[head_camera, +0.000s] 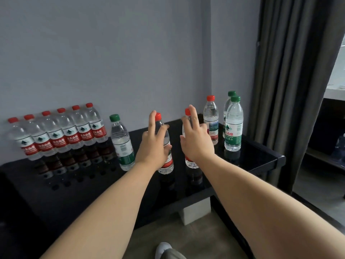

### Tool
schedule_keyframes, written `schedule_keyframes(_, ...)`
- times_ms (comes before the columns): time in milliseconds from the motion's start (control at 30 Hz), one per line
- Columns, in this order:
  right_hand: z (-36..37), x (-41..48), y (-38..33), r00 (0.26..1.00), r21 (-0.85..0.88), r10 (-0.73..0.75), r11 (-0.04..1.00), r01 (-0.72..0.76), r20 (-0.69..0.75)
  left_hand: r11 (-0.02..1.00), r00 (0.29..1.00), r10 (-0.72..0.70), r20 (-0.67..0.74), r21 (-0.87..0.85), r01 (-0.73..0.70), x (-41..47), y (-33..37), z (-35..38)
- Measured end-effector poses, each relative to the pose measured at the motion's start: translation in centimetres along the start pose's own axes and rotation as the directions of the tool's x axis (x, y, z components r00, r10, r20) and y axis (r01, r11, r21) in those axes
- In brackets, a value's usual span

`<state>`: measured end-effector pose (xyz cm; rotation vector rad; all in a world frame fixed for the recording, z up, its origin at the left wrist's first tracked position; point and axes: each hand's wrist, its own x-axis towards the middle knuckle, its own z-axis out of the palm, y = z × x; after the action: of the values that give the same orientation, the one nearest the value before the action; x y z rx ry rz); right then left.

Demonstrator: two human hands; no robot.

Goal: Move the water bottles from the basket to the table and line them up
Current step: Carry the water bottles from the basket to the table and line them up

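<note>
A glossy black tabletop [252,157] is being seen against a grey wall [112,53], with a dark curtain [289,71] hanging at the right. A row of six red-capped bottles [56,135] is being kept tight against the wall at the left, and a green-capped bottle [122,144] is standing just beside its right end. The left hand [154,144] is being held in front of the middle-left bottle [166,165], its fingers [152,120] spread and mostly straight. The right hand [196,141] is being held the same way over the middle-right bottle [190,162], fingers [193,114] spread. Whether either bottle is being touched cannot be told. Further right, a lone red-capped bottle [211,118] and a pair of green-capped bottles [233,126] are standing upright, the pair one behind the other. A pale shoe [162,249] is being shown on the floor below.
</note>
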<state>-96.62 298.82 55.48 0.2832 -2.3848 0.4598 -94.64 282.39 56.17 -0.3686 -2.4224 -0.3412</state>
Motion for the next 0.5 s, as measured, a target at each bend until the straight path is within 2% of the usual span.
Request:
schedule_keyframes(200, 0.9, -1.2, -5.5, 0.999, 0.037, -0.044, 0.998, 0.043, 0.011, 0.999, 1.000, -0.026, -0.012, 0.024, 0.027, -3.6, -2.9, -3.8)
schedule_keyframes(500, 1.3, -2.4, -10.9, 0.995, 0.112, -0.090, 0.990, 0.084, 0.050, 0.988, 0.990, -0.139, 0.008, 0.075, 0.139, -8.0, -7.4, -9.1)
